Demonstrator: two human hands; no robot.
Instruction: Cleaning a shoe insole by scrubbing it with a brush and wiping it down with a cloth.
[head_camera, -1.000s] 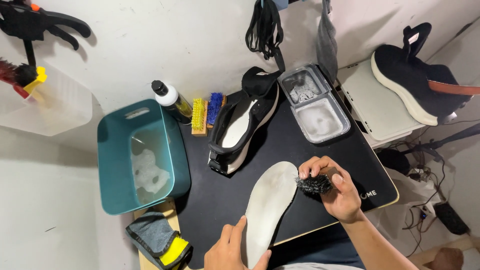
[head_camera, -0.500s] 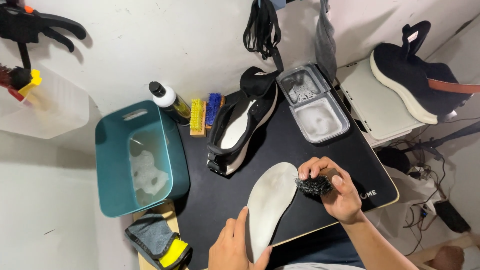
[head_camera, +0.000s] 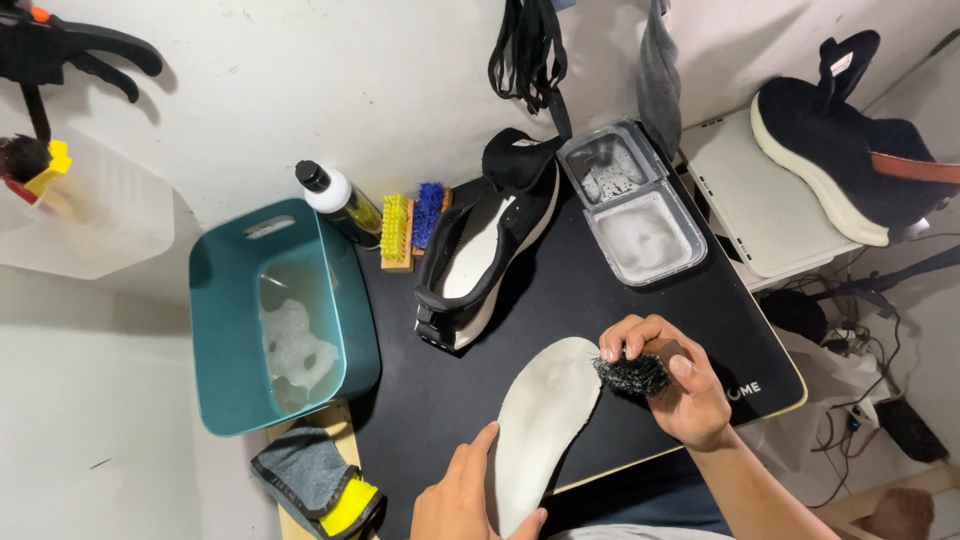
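Mat (head_camera: 600, 300) on table, centre. Insole (head_camera: 540, 420) on mat, near edge; left hand (head_camera: 470, 495) on its near end, right hand (head_camera: 670, 385) with brush (head_camera: 630, 375) at its far right edge. Shoe (head_camera: 485, 240) behind insole. Two-compartment tray (head_camera: 632, 205) right of shoe. Two brushes (head_camera: 410, 225) and bottle (head_camera: 335, 200) left of shoe. Tub (head_camera: 275, 315) left of mat. Cloth and sponge (head_camera: 320, 485) before tub. Second shoe (head_camera: 850, 150) far right, on laptop (head_camera: 760, 205).

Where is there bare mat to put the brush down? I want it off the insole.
Bare black mat lies between the shoe, the foamy tray and the insole. Another strip sits between the teal tub and insole. The back edge is crowded with brushes and a bottle.
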